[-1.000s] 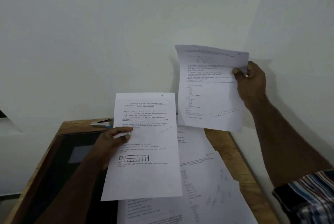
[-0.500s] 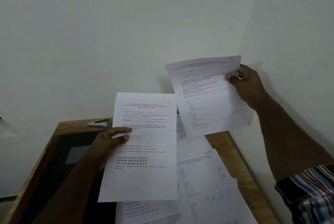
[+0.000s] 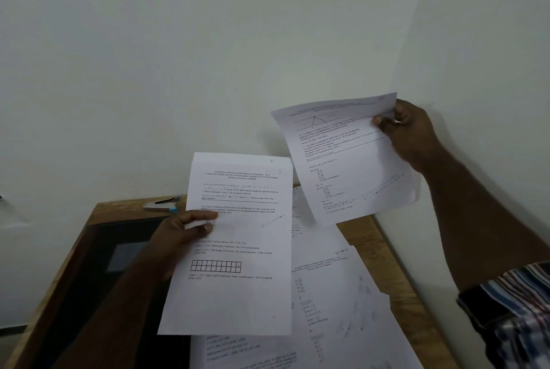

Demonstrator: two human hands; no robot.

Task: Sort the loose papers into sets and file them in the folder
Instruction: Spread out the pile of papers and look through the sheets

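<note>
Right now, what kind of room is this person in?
Probably a study or office corner. A small wooden desk sits against plain walls, printed maths sheets lie on it, and a stapler rests near its back edge.

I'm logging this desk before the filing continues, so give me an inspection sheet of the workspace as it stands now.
Surface: wooden desk, its right side covered by papers.
Job's things: loose papers overlap on the desk; held papers, at least two sheets by the offset top edges; a single tilted sheet raised above the desk; a dark flat item on the left, possibly the folder, cannot tell.
Clutter: stapler at the desk's far edge.
Grippers: left hand pinches the held papers at their left edge; right hand pinches the sheet's upper right corner.
Cables: nothing seen.
Surroundings: plain white wall behind and at the right.
</note>
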